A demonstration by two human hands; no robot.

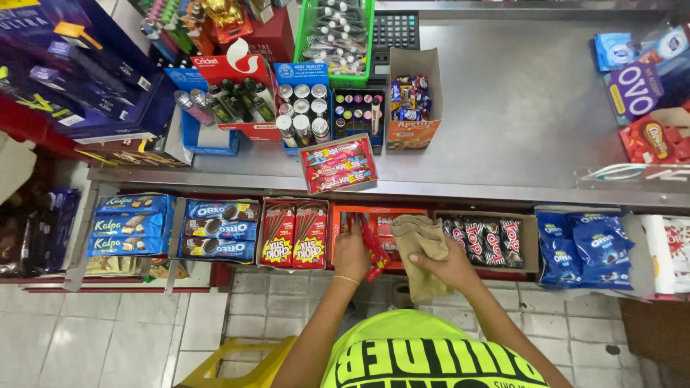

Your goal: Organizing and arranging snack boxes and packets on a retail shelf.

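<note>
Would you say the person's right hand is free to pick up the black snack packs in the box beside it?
Probably not right away: the right hand grips a tan cloth. The black packs lie uncovered right next to it, so nothing else blocks the way.

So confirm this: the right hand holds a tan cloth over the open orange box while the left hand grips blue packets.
Not quite: in the head view the left hand grips red packets, not blue. The right hand does hold the tan cloth over the orange box.

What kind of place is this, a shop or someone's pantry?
Most likely a small shop. A steel counter carries display boxes of lighters and a calculator; open cartons of biscuits line the shelf below, where the left hand handles red packets.
</note>
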